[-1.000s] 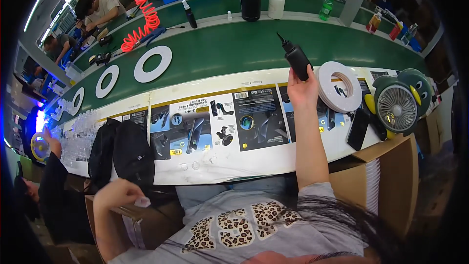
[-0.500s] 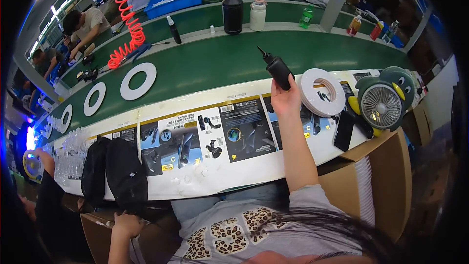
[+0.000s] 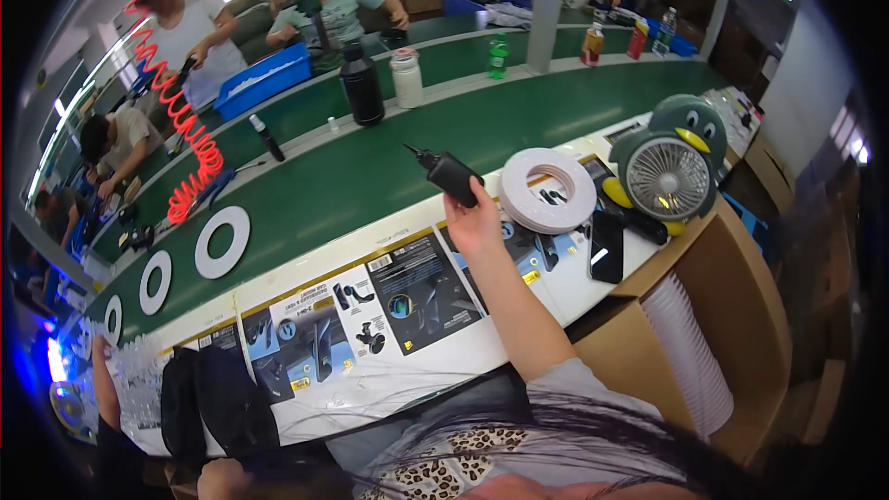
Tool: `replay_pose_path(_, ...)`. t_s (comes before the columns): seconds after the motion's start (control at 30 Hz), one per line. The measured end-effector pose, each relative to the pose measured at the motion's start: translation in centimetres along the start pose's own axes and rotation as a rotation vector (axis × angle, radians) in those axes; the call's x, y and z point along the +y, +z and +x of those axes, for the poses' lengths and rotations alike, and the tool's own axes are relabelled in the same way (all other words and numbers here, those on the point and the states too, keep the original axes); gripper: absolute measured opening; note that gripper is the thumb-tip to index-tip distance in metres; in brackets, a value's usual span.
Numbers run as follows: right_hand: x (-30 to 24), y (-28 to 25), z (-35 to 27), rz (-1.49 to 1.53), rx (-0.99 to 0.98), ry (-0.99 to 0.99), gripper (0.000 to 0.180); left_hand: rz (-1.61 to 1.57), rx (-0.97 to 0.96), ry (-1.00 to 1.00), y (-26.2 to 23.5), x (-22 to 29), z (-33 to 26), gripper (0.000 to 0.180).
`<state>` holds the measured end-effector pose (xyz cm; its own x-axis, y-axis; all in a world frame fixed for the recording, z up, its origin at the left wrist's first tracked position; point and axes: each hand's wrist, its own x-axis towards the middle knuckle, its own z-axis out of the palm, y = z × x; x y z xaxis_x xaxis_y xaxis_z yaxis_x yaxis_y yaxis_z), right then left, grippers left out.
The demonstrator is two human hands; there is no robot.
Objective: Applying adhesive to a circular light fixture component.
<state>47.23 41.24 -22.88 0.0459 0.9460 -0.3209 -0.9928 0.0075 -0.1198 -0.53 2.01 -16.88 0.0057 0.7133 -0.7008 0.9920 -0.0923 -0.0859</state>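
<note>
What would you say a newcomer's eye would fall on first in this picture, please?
Probably the red coiled hose hanging at the upper left, bright against the green work surface. Next might come the penguin-shaped fan at the right, beside the stack of white rings. Near the middle, the right hand holds up a black bottle, its thin spout pointing to the upper left.

My right grip is bare. I wear a short-sleeved grey shirt with pale-edged leopard-print shapes, and my hair is long and dark.
</note>
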Motion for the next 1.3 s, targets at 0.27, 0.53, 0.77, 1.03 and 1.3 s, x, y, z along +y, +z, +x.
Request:
replay_pose_path(0.27, 1.7, 0.4, 0.3, 0.021, -0.063, 0.022, 0.034, -0.278, 0.246, 0.324, -17.8, 14.7, 1.4, 0.051)
replay_pose_path(0.53, 2.0, -1.5, 1.5, 0.036, -0.105, 0.054, 0.034, 0.16, 0.856, 1.172, -28.9, 36.7, 15.6, 0.093)
replay_pose_path(0.77, 2.7, -0.8, 1.0, 0.068, -0.01, 0.142, 0.034, 0.267, 0.787, 0.88, -34.0, 47.8, 29.5, 0.091)
replay_pose_path(1.03, 0.1, -1.5, 2.7, 0.201, 0.067, 0.163, 0.039, 0.386, 0.491, 0.838, -34.8, 51.8, 32.3, 0.057)
replay_pose_path(1.3, 0.3, -0.8, 2.3, 0.193, 0.055, 0.153, 0.038, 0.357, 0.554, 0.833, -34.3, 51.6, 32.0, 0.048)
